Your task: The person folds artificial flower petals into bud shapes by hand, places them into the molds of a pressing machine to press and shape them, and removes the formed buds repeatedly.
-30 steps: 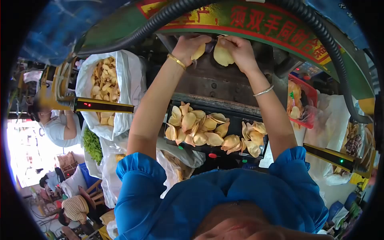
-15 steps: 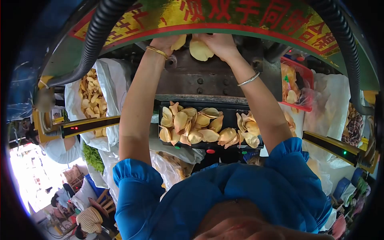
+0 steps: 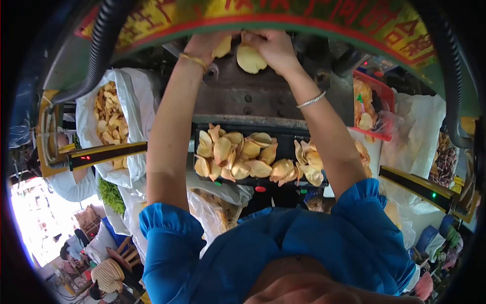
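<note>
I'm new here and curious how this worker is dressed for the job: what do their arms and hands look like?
Both arms wear short, gathered blue sleeves with frilly hems. The left hand has a gold-coloured bangle at its wrist; the right hand has a silver-coloured one. No gloves show, though the green machine edge partly covers the hands.
</note>
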Motion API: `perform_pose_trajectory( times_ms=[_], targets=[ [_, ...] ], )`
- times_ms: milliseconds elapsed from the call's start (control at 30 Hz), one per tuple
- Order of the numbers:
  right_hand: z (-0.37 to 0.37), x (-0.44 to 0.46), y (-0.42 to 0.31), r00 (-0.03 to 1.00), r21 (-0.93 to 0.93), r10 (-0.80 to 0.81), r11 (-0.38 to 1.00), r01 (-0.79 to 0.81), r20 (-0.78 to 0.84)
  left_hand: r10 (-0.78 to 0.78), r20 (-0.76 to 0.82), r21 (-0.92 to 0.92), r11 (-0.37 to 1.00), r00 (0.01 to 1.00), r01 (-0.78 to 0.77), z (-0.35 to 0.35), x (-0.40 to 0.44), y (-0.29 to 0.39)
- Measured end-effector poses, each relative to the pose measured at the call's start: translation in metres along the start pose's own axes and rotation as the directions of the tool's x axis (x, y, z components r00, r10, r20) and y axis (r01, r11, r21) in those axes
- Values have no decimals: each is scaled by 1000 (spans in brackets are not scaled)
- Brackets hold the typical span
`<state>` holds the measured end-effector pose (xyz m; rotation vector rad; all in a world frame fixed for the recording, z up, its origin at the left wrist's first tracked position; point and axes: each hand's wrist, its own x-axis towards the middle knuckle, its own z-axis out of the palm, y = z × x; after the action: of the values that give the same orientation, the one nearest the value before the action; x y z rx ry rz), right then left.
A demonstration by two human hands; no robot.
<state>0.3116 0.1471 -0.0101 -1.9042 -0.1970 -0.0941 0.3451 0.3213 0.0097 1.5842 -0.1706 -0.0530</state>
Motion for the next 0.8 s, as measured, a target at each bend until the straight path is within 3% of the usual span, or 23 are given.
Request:
perform_pose_trajectory(
  times_ms=[67, 100, 167, 367, 500, 533, 667, 767, 800],
  targets=[
    [5, 3, 4, 965, -12, -228, 973, 229, -129, -69, -28, -523, 851, 997, 44, -7, 6, -18],
    [5, 4, 0, 959, -11, -247, 969, 248, -141, -47, -24, -514, 857, 999, 28, -12, 10, -25],
    [3, 4, -5, 995, -75, -68, 995, 63, -67, -12, -27, -259, 966, 1000, 5, -20, 14, -36],
    [3, -2, -8, 992, -42, -105, 994, 102, -66, -188, -5, -129, 974, 982, 185, -11, 5, -17],
    [5, -20, -11, 983, -585, -166, 806, 92, -73, -111, -32, -282, 954, 993, 97, -6, 9, -25],
    [6, -20, -11, 984, -584, -167, 806, 98, -65, -112, -40, -284, 954, 993, 97, -4, 5, -21],
    [0, -30, -8, 797, -724, -577, 625, 292, -177, 153, -177, -40, 986, 972, -162, 9, -23, -2],
    [-16, -42, -3, 815, -773, -579, 523, 360, -12, 177, -181, 12, 984, 967, -178, 3, -49, -4],
    [-22, -44, -3, 815, -792, -578, 475, 383, 47, 108, -172, 122, 989, 979, -87, 8, -64, 1]
  ],
)
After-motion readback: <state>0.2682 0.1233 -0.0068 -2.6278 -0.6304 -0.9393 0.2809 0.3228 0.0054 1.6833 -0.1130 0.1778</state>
